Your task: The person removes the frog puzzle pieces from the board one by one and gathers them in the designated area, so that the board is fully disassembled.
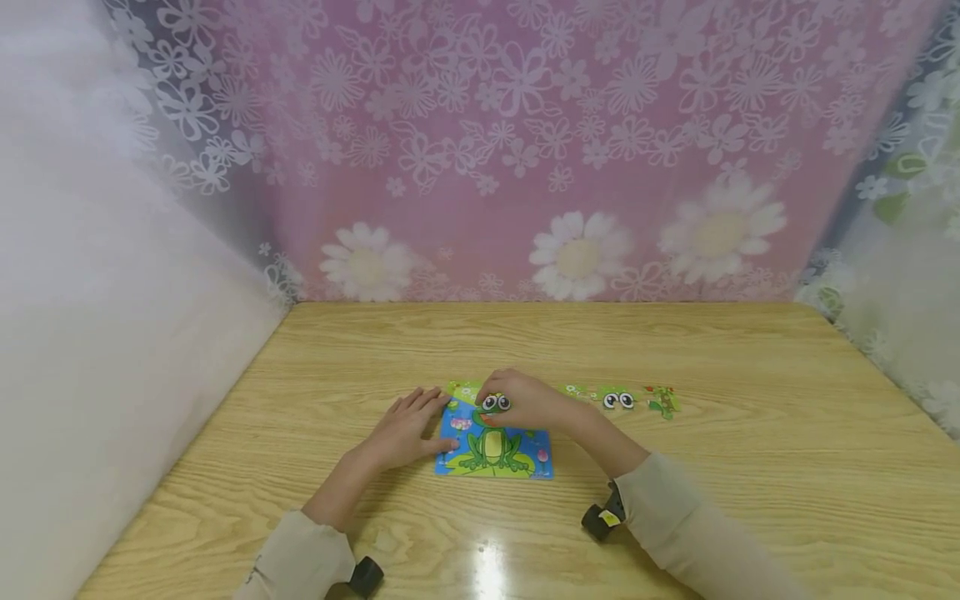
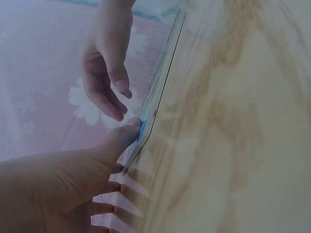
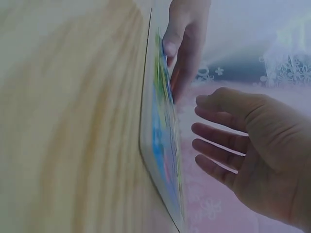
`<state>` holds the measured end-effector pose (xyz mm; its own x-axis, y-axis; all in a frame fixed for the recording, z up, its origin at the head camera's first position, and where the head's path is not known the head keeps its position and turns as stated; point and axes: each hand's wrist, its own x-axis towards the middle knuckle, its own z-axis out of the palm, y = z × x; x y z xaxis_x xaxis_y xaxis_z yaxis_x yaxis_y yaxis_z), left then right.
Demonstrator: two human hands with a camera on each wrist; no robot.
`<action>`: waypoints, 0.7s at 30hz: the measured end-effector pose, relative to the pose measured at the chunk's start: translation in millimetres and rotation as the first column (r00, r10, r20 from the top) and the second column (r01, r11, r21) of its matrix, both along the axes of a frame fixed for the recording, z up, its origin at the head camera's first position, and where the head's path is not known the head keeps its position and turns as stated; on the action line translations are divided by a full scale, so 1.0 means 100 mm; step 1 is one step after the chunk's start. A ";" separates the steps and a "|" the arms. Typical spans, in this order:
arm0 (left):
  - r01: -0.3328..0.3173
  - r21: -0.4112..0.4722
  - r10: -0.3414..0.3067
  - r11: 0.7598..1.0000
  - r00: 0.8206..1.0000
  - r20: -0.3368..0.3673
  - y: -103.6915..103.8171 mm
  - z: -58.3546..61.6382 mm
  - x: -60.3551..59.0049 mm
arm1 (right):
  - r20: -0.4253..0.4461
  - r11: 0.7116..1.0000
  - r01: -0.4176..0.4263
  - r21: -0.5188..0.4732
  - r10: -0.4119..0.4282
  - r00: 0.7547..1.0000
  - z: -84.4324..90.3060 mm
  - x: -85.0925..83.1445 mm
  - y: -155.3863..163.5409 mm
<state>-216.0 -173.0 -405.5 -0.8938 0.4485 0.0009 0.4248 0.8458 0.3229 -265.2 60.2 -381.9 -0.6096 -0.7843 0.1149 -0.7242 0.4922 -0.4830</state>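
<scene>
On the left, the person's bare left hand lies with fingers outstretched and thumb apart, gripping nothing; the thumb rests on the board's left edge, the fingertips beside its upper-left corner.

Next comes the thin, rectangular, blue-and-green puzzle board, flat on the yellowish wood-grain table. Its glossy picture shows a green, pale-bellied cartoon frog with big white eyes, seated on a leaf among pink flowers. Whether its parts are printed or laid pieces, I cannot tell.

The bare right hand hangs above the board's upper part, fingers loosely bent, a gap below the thumb, nothing visible in its hold. It hides some of the top edge.

Farther right, off the board, lie a green piece with two eyes and a green-and-brown piece with red spots, another partly behind the right hand. These remain unplaced, so the assembly looks unfinished.
</scene>
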 end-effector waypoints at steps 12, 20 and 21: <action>0.001 0.001 -0.001 1.000 1.000 -0.002 -0.01 -0.04 -0.02 | 0.029 0.998 0.033 0.057 -0.035 0.999 -0.17 0.02 -0.20; 0.004 -0.005 -0.004 1.000 1.000 -0.005 -0.02 -0.04 -0.03 | 0.018 0.996 0.064 0.070 -0.065 0.998 -0.13 0.09 -0.23; 0.006 -0.002 -0.006 1.000 1.000 -0.005 -0.02 -0.04 -0.03 | 0.015 0.996 0.064 0.069 -0.065 0.998 -0.13 0.10 -0.24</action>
